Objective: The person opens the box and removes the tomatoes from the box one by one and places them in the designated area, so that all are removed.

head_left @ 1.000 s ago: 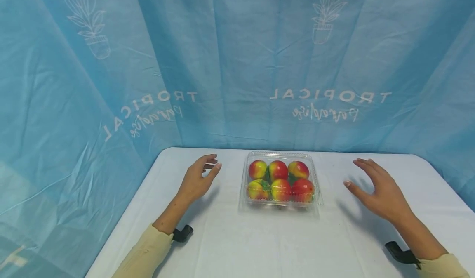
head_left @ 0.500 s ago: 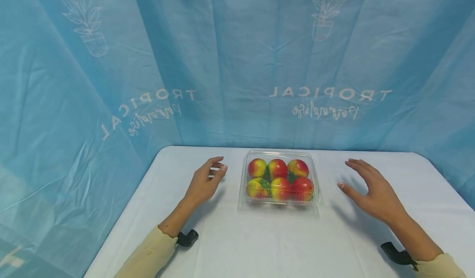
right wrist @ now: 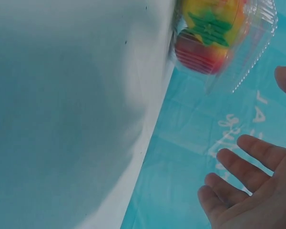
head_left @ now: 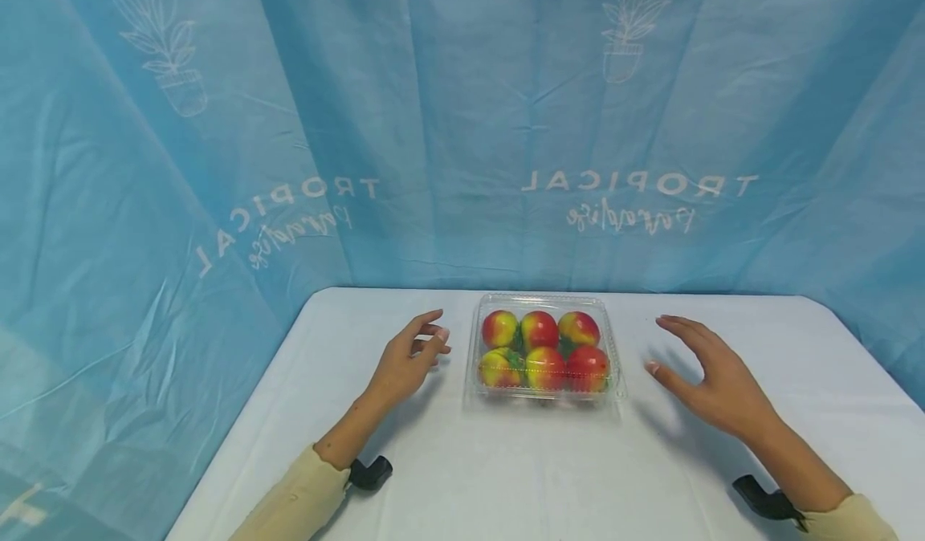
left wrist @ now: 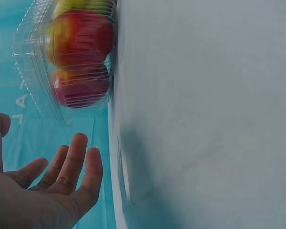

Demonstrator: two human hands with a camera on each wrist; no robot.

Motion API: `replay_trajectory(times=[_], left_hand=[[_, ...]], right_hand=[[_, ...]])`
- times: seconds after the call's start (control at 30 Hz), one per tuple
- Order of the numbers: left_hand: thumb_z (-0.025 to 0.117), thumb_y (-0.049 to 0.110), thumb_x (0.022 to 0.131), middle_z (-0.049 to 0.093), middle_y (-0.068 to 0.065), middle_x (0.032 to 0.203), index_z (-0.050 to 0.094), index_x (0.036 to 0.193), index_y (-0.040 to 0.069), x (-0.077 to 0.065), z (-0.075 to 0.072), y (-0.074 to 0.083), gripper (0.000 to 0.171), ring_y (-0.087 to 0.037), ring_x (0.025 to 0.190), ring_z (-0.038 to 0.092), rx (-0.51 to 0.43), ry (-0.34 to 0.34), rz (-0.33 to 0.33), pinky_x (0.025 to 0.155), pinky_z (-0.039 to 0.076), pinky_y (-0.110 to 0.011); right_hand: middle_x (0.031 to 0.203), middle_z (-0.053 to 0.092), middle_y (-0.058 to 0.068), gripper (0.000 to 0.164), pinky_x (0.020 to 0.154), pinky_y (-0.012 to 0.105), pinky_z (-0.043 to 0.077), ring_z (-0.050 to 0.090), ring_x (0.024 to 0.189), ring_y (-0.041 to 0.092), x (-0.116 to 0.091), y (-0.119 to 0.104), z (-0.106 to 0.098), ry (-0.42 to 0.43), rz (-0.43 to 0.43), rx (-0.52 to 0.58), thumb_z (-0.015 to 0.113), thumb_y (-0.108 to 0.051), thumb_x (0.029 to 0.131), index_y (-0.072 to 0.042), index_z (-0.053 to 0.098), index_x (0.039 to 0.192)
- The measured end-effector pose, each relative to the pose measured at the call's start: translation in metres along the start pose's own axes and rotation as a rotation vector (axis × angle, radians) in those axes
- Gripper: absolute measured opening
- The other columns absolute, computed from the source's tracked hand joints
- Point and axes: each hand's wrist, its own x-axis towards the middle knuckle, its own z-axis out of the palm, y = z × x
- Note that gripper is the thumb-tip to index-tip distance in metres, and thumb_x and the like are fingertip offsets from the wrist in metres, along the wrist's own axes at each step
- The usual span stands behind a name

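A clear plastic clamshell box (head_left: 543,302) stands near the table's far edge, its lid down. Inside are two rows of red and yellow fruits (head_left: 546,368) with green leafy tops. To the left of the box, my left hand (head_left: 406,364) hovers over the cloth with relaxed, slightly bent fingers and holds nothing. My right hand (head_left: 723,380) is held on the other side, thumb apart from the fingers, also holding nothing. In the left wrist view the box (left wrist: 35,62) lies beyond the left fingertips; the right wrist view has a gap between the right fingers (right wrist: 248,167) and the box.
A white cloth covers the table (head_left: 549,477). Blue curtains (head_left: 470,124) with printed lettering hang behind it and along the left side. A black wrist mount (head_left: 371,473) sits on the left forearm, another black mount (head_left: 766,499) on the right.
Both hands have moved inward toward the box, the left one to the right and the right one to the left. The box stays in place.
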Motion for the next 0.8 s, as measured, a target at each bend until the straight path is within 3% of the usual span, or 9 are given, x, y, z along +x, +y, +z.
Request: replay_trajectory(times=[0.37, 0.8], left_hand=[[0.063, 0.029, 0.109, 0.064, -0.018, 0.132, 0.048, 0.157, 0.013, -0.001, 0.010, -0.002, 0.053, -0.035, 0.110, 0.074, -0.246, -0.102, -0.099, 0.091, 0.064, -0.042], [0.067, 0.026, 0.107, 0.059, -0.020, 0.132, 0.045, 0.161, 0.014, -0.005, 0.018, -0.001, 0.059, -0.036, 0.111, 0.072, -0.336, -0.167, -0.119, 0.094, 0.064, -0.045]], right_hand=[[0.153, 0.054, 0.018, 0.069, 0.104, 0.079, 0.042, 0.048, 0.140, 0.047, -0.003, -0.009, 0.005, -0.015, -0.014, 0.023, 0.081, -0.039, 0.095, -0.013, 0.055, 0.152], [0.152, 0.056, 0.015, 0.068, 0.105, 0.077, 0.044, 0.051, 0.139, 0.044, -0.006, -0.015, 0.013, -0.055, -0.016, 0.072, 0.079, -0.040, 0.097, -0.014, 0.053, 0.154]])
